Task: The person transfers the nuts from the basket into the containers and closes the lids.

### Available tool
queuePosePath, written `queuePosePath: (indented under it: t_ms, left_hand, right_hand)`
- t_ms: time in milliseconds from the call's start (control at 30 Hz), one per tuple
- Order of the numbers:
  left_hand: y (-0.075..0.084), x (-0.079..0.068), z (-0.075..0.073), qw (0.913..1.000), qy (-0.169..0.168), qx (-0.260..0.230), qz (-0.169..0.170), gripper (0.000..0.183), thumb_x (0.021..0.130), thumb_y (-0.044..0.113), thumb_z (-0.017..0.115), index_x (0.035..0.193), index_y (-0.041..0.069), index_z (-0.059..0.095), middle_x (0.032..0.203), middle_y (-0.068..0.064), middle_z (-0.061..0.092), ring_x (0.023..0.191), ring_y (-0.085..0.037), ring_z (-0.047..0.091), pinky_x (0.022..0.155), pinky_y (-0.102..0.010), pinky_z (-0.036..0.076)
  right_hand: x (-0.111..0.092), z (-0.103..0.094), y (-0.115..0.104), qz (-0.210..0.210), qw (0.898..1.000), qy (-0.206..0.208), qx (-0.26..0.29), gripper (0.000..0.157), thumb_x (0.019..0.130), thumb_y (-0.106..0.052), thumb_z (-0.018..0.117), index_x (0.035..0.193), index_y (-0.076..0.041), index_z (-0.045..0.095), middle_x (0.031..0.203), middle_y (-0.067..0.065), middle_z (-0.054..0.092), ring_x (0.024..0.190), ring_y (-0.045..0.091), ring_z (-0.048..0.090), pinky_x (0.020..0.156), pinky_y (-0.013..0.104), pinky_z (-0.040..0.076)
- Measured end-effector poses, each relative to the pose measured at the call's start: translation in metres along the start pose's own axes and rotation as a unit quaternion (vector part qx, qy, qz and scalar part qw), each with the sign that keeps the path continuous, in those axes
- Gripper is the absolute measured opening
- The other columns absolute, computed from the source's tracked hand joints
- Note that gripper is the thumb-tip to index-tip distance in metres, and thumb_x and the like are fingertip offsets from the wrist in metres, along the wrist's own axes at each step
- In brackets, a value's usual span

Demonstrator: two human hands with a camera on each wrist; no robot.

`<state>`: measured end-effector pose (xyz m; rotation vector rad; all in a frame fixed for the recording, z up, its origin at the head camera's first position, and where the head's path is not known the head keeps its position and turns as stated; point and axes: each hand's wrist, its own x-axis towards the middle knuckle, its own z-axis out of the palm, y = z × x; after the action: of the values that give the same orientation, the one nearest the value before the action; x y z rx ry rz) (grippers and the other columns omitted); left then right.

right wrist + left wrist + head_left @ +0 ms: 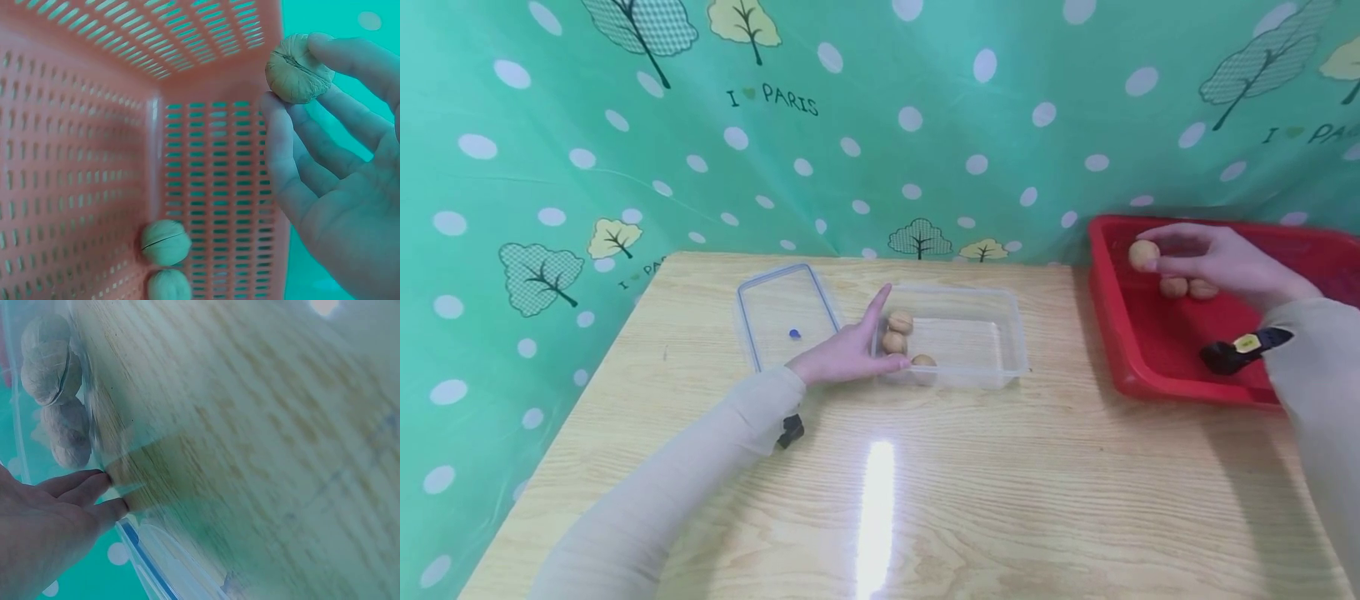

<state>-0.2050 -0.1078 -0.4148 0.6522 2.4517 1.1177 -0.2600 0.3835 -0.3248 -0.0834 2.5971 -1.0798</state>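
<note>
A clear plastic container (1011, 333) stands mid-table with three walnuts (895, 342) at its left end. My left hand (850, 350) spreads across that end, fingers straight, with the thumb at the front rim and the index finger toward the back. In the left wrist view its fingertips touch the see-through wall near the walnuts (53, 372). Over the left part of a red basket (1116, 350), my right hand (1225, 262) pinches a walnut (299, 69) between thumb and fingertips. Two more walnuts (165, 242) lie on the basket floor below it.
Left of the container lies a clear lid (790, 312) with a blue-edged seal, partly behind the left hand. A green patterned cloth (865, 125) hangs along the back and left of the wooden table (1000, 483). The basket's sides rise around its walnuts.
</note>
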Motion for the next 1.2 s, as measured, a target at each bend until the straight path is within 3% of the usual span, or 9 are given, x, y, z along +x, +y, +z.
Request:
queuePosePath:
  t_ms: [167, 467, 667, 867, 1200]
  left_hand:
    - [0.001, 0.001, -0.001, 1.0, 0.002, 0.002, 0.0, 0.117, 0.084, 0.044, 0.073, 0.15, 0.034, -0.023, 0.124, -0.032, 0.055, 0.101, -0.033, 0.063, 0.097, -0.042, 0.045]
    - [0.002, 0.001, -0.001, 1.0, -0.002, 0.003, -0.002, 0.117, 0.084, 0.045, 0.073, 0.15, 0.034, -0.024, 0.125, -0.033, 0.054, 0.1, -0.032, 0.063, 0.095, -0.043, 0.047]
    - [0.001, 0.001, -0.001, 1.0, 0.004, -0.001, -0.002, 0.118, 0.083, 0.044, 0.075, 0.15, 0.035, -0.023, 0.136, -0.032, 0.047, 0.097, -0.028, 0.064, 0.095, -0.041, 0.046]
    - [0.002, 0.001, -0.002, 0.9999, 0.006, -0.01, 0.001, 0.119, 0.083, 0.041, 0.076, 0.15, 0.033, -0.022, 0.144, -0.031, 0.037, 0.111, -0.032, 0.058, 0.101, -0.042, 0.042]
    - [0.003, 0.002, -0.002, 1.0, -0.005, -0.007, 0.0, 0.121, 0.083, 0.04, 0.076, 0.15, 0.029, -0.024, 0.143, -0.032, 0.037, 0.11, -0.032, 0.059, 0.102, -0.041, 0.041]
  right_hand:
    - [-0.004, -0.003, -0.007, -0.007, 0.999, -0.008, 0.041, 0.049, 0.096, -0.031, 0.061, 0.139, -0.019, 0.041, 0.085, 0.008, 0.062, 0.068, 0.022, 0.06, 0.057, 0.031, 0.051]
    - [-0.011, 0.001, -0.017, 0.003, 1.0, 0.004, 0.005, 0.063, 0.093, -0.039, 0.063, 0.146, -0.018, 0.037, 0.098, 0.002, 0.061, 0.072, 0.024, 0.061, 0.06, 0.032, 0.052]
    - [-0.016, 0.009, -0.027, -0.032, 0.999, 0.015, -0.002, 0.062, 0.092, -0.031, 0.067, 0.146, -0.019, 0.039, 0.089, 0.006, 0.061, 0.063, 0.024, 0.057, 0.057, 0.032, 0.05]
    - [-0.02, 0.018, -0.034, -0.043, 0.999, 0.026, -0.002, 0.055, 0.093, -0.033, 0.065, 0.142, -0.021, 0.044, 0.082, 0.001, 0.06, 0.065, 0.021, 0.055, 0.056, 0.031, 0.046]
    - [-0.026, 0.028, -0.048, -0.06, 0.998, 0.026, -0.008, 0.055, 0.092, -0.034, 0.067, 0.141, -0.022, 0.046, 0.114, -0.006, 0.057, 0.083, 0.02, 0.054, 0.058, 0.032, 0.049]
